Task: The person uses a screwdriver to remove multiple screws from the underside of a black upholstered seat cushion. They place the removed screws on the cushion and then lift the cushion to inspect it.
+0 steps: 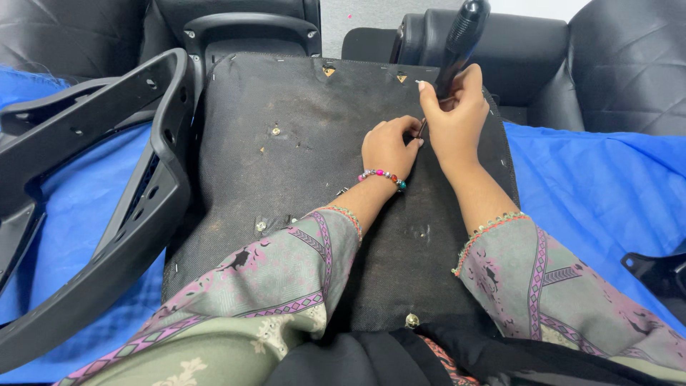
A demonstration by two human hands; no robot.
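Observation:
A black fabric-covered chair seat underside (314, 164) lies flat in front of me, with small screw holes and metal inserts. My right hand (454, 114) grips the black handle of a screwdriver (461, 36), held upright with its tip down on the seat's right side. My left hand (389, 146), wearing a beaded bracelet, rests on the seat with its fingers pinched at the screwdriver's tip. Whatever is at the tip is hidden by the fingers.
A black plastic chair frame (136, 200) lies at the left on a blue cloth (600, 186). Black padded chair parts (250, 28) stand behind the seat. A black bracket (661, 271) sits at the right edge.

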